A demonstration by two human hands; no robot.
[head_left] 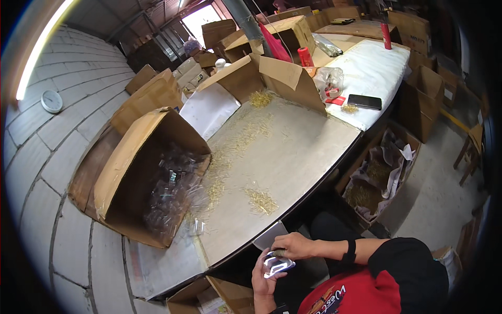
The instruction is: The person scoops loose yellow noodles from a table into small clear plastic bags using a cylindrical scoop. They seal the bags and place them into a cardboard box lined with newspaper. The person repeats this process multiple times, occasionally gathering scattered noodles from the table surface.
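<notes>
Close to my body, below the table's near edge, my left hand [263,277] grips a small glossy plastic box [278,265] with a blue edge. White glare on its surface hides what is inside. My right hand [294,245] is closed over the box's upper end, fingers bent and pressed together; whatever they pinch is too small to make out. On the tabletop just beyond lies a loose heap of thin gold-coloured metal pieces [261,201]. A tipped carton [130,172] to the left spills clear plastic boxes [172,191] toward the table.
More gold pieces [217,172] trail across the grey tabletop [293,152] to a far pile [260,98] by a cardboard flap [293,78]. A black phone [364,102] rests on a white cloth. At right, a floor carton [389,209] holds more gold pieces; another carton [230,295] stands below the table.
</notes>
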